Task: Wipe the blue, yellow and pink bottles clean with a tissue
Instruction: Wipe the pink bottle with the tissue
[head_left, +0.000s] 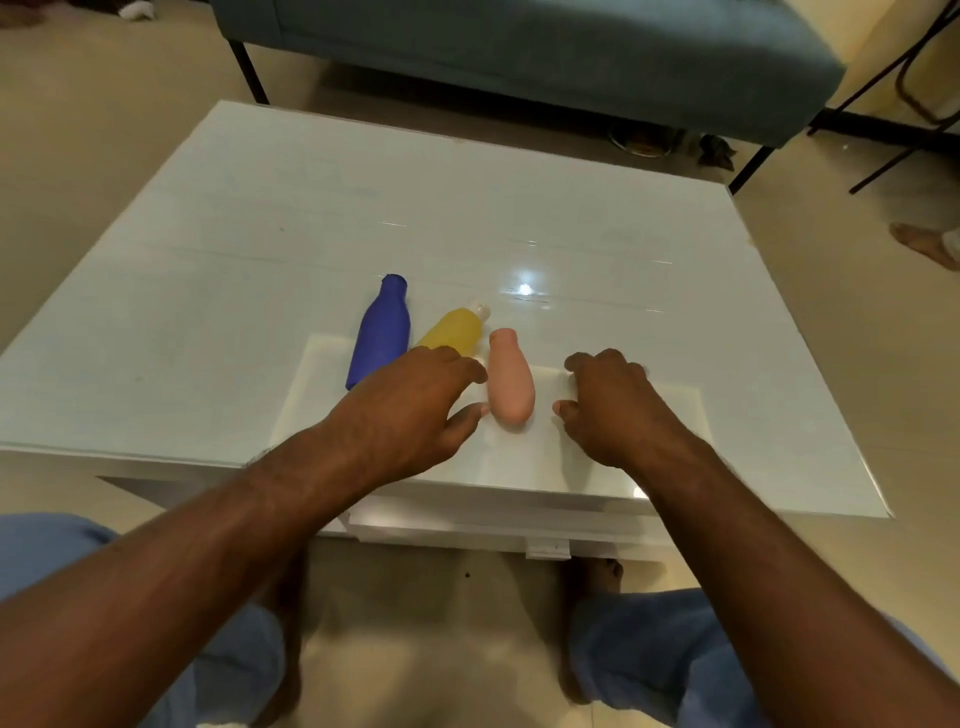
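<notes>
Desk: white glossy desk (260, 249) stood low on a beige tiled floor (62, 156), its near edge just in front of the person's knees in blue trousers (649, 654).
Left grip: left hand (410, 410) hovered palm down over the near middle of the desk, fingers spread and loosely bent, holding nothing; its thumb tip lay just beside the pink bottle, and whether they touched could not be told.
Right grip: right hand (608, 405) was also palm down, fingers curled toward the desk top, thumb pointing at the pink bottle; whether anything lay under the fingers could not be told.
Pink bottle: pink bottle (510, 382) lay on its side between the two hands, cap end pointing away.
Yellow bottle: yellow bottle (457, 330) lay on its side behind the left hand, partly hidden by the knuckles, pale cap at the far end.
Blue bottle: blue bottle (380, 332) lay leftmost, beside the yellow one, neck pointing away.
Open room: bare desk top spread wide to the left, right and beyond the bottles.
Background: teal sofa (519, 47) on dark legs stood past the far edge.
</notes>
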